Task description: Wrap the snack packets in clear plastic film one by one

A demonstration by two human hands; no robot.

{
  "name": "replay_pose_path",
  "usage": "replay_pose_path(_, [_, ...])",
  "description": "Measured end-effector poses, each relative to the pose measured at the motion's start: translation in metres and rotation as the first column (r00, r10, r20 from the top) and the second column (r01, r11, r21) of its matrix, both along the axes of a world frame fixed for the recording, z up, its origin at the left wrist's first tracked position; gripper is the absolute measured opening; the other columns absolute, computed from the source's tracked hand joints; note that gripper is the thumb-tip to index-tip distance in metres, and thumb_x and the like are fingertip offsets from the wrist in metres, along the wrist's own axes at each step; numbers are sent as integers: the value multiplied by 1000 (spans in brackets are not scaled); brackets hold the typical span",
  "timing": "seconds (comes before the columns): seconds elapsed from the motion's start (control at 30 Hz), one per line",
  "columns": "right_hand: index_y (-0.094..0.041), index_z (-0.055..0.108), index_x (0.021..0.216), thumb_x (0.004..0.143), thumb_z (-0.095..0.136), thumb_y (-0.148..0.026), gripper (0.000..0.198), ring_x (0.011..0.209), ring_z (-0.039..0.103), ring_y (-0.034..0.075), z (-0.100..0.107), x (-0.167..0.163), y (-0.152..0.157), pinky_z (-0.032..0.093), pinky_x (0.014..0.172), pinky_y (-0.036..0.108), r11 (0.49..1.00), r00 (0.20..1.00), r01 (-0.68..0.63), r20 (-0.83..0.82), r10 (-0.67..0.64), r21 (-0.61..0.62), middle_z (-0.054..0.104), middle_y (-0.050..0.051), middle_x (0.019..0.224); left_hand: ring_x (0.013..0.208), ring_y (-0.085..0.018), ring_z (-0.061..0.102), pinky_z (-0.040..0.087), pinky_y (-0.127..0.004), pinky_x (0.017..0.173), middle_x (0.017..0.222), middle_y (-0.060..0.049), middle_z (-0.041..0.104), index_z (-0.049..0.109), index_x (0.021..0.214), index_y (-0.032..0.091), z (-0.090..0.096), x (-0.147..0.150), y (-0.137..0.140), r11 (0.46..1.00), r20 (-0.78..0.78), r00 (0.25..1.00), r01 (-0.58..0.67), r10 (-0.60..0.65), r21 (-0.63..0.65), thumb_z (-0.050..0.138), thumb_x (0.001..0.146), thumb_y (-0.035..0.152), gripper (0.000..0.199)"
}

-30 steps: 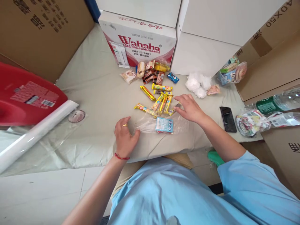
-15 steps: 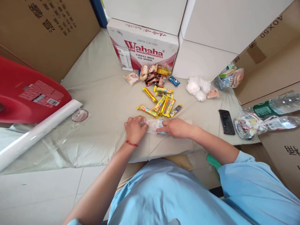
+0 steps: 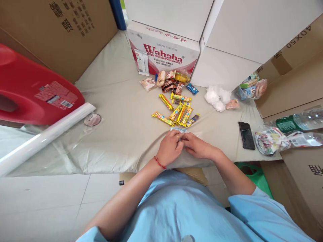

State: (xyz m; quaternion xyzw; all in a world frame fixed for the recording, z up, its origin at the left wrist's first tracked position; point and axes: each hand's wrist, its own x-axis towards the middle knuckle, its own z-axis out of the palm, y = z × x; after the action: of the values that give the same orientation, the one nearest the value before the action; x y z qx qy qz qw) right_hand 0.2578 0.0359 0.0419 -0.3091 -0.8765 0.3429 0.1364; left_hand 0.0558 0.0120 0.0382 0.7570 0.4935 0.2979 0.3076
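Observation:
My left hand [image 3: 170,145], with a red cord bracelet at the wrist, meets my right hand [image 3: 195,144] at the front of the covered surface. Both have their fingers closed on a crumpled clear plastic bag with light blue print [image 3: 178,129]. Only its far edge shows past my fingers; the rest is hidden. Just beyond lie several yellow-wrapped snack sticks [image 3: 176,111], close together at mixed angles. Behind them is a small heap of wrapped snacks [image 3: 169,85], with a blue packet [image 3: 192,88] to the right.
A Wahaha carton [image 3: 164,50] and white boxes [image 3: 227,64] stand at the back. On the left are a red jug [image 3: 45,90] and a plastic film roll [image 3: 50,134]. White crumpled bags [image 3: 215,96], a black phone [image 3: 246,135] and plastic bottles [image 3: 297,122] lie on the right.
My left hand has moved right, up against my right hand. The plastic bag, stretched between them before, is now mostly covered by my fingers. The view has shifted slightly.

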Motion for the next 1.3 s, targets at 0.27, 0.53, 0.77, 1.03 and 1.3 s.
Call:
replay_pose_path(0.27, [-20, 70, 120, 90, 67, -36, 35, 117, 54, 34, -13, 40, -16, 47, 103, 51, 703, 691, 651, 159, -705, 288, 62, 16, 126, 134, -28, 56, 43, -45, 105, 146, -12, 64, 65, 138, 17, -25, 12, -24, 976, -403, 914, 48, 41, 210, 48, 96, 13, 45])
replay_pose_path(0.53, [-21, 65, 101, 98, 56, -26, 11, 91, 63, 21, 15, -21, 19, 49, 84, 32, 808, 800, 587, 120, -588, 47, 69, 6, 99, 120, -30, 63, 48, -47, 94, 144, -16, 64, 69, 131, 18, -20, 15, -23, 980, -487, 874, 103, -6, 173, 43, 99, 11, 42])
replay_pose_path(0.77, [-16, 64, 111, 105, 52, -40, 28, 105, 58, 27, 2, -83, 17, 48, 94, 40, 892, 837, 381, 321, -444, 241, 63, 15, 114, 126, -31, 62, 43, -52, 114, 126, -15, 72, 71, 116, 17, -23, -23, -44, 963, -391, 918, 163, -68, 214, 49, 92, 13, 33])
replay_pose_path(1.03, [-17, 63, 124, 96, 68, -37, 35, 117, 53, 36, -2, -82, -8, 49, 96, 51, 856, 814, 423, 291, -503, 297, 63, 19, 128, 121, -33, 67, 50, -57, 108, 108, -9, 78, 68, 103, 22, -31, -95, -48, 896, -247, 933, -142, 263, 420, 55, 93, 17, 18])
replay_pose_path(1.3, [-21, 62, 127, 101, 47, -43, 37, 103, 67, 27, 3, 110, 35, 53, 90, 39, 374, 379, 925, -135, -915, 61, 73, 11, 117, 115, -33, 71, 55, -53, 102, 114, -14, 76, 68, 106, 20, -62, -105, -56, 877, -254, 907, -204, 337, 435, 59, 88, 15, 20])
